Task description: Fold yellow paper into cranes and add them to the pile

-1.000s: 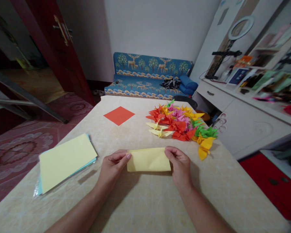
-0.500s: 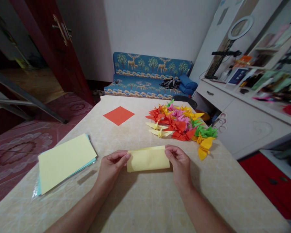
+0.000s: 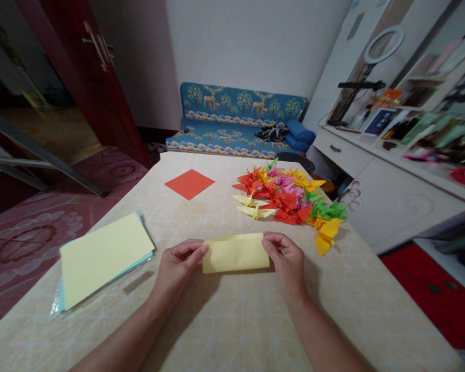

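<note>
A folded sheet of yellow paper (image 3: 235,254) stretches between my two hands near the middle of the table, its fold toward me and its loose edges at the top. My left hand (image 3: 183,263) pinches its upper left corner between thumb and fingers. At the upper right corner, my right hand (image 3: 287,261) grips it the same way. Beyond it to the right lies a cluster of folded paper cranes (image 3: 284,194) in red, pink, orange, green and pale yellow. A red paper square (image 3: 189,184) lies flat farther back.
A stack of yellow and blue paper (image 3: 106,261) on a clear plastic sleeve lies at the left of the table (image 3: 225,330). Behind the table stands a blue patterned sofa (image 3: 232,121). A white dresser (image 3: 395,175) is on the right, a dark red door (image 3: 89,72) on the left.
Almost nothing differs. The yellow paper's right end has shifted very slightly left with my right hand; both hands keep their grip.
</note>
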Action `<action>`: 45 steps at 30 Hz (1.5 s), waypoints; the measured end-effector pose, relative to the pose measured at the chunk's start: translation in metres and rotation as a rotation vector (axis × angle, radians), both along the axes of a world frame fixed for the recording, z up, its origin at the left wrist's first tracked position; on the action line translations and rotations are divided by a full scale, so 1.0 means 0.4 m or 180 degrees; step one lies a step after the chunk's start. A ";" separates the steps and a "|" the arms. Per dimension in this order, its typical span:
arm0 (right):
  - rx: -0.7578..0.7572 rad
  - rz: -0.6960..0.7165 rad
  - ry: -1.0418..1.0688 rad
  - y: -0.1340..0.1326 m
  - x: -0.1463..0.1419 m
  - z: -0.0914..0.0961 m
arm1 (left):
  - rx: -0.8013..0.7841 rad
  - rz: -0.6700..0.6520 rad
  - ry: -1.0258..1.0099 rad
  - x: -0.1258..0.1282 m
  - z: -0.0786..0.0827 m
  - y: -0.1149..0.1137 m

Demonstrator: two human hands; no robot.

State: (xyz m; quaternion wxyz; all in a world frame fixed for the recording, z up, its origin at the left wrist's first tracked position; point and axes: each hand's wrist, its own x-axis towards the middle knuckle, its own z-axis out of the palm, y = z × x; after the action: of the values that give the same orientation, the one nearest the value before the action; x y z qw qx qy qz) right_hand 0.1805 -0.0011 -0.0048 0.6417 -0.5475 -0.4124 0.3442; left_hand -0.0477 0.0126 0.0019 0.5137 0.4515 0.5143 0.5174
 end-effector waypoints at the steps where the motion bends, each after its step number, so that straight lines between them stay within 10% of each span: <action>1: 0.0016 0.0017 -0.0034 0.000 0.000 0.000 | -0.0005 -0.0011 0.0013 0.000 0.001 0.000; 28: -0.0415 0.0635 0.0638 0.002 0.006 -0.011 | -0.0381 0.0346 -0.0031 -0.007 -0.002 0.002; 45: -0.0125 0.0103 0.0095 -0.002 0.010 -0.009 | -0.0156 0.0158 0.0018 -0.001 0.004 -0.002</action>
State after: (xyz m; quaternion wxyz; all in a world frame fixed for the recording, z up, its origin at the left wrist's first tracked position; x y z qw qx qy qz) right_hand 0.1844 -0.0021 -0.0083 0.6313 -0.5480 -0.4047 0.3707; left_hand -0.0482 0.0120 0.0034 0.5102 0.4274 0.5393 0.5159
